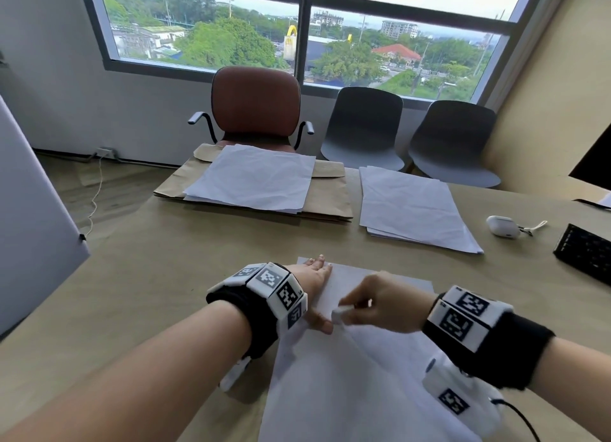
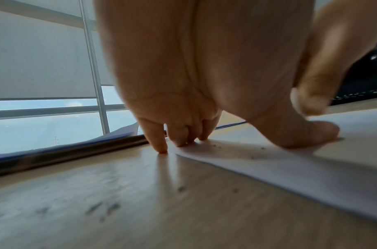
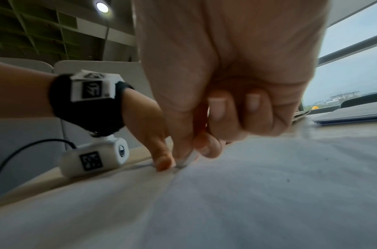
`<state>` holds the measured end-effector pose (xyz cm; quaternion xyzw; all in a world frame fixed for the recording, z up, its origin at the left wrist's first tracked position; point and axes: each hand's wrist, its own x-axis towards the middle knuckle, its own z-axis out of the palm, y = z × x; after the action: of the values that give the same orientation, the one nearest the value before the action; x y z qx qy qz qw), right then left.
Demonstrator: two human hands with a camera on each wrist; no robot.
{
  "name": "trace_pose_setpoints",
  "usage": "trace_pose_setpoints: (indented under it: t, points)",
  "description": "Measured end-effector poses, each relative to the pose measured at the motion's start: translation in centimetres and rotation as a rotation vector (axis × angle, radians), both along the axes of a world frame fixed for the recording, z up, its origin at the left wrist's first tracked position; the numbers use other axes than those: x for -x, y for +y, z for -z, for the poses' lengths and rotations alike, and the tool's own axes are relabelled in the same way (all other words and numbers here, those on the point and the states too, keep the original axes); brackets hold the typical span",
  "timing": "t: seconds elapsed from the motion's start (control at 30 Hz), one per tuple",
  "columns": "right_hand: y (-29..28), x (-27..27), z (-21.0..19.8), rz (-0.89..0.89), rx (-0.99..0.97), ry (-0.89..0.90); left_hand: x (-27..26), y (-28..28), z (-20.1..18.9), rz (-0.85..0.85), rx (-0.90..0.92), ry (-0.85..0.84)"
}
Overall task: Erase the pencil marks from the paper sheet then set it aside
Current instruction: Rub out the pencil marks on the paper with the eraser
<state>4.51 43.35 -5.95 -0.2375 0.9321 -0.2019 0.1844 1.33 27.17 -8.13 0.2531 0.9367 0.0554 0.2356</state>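
Wide window (image 1: 297,28) spans the far wall; daylight, trees and buildings outside. Brown armchair (image 1: 256,104) and two grey chairs (image 1: 363,124) (image 1: 453,137) stand below it. Wood-tone floor (image 1: 115,183), wall socket (image 1: 105,152) with trailing cable. Round ceiling lamp (image 3: 102,7) lit.

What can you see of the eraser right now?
The eraser is small, white and blurred. Only one end shows, the rest is hidden in the pinch of the right hand. Its tip meets the paper sheet beside the thumb of the left hand, which presses the sheet flat.
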Motion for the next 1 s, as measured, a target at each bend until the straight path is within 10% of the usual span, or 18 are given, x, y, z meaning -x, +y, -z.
trace_pose_setpoints:
  t: [1.0]
  points:
    - [0.9,2.2,0.2,0.207,-0.004,0.162,-0.6,0.5,-0.7,-0.005,0.038,0.0]
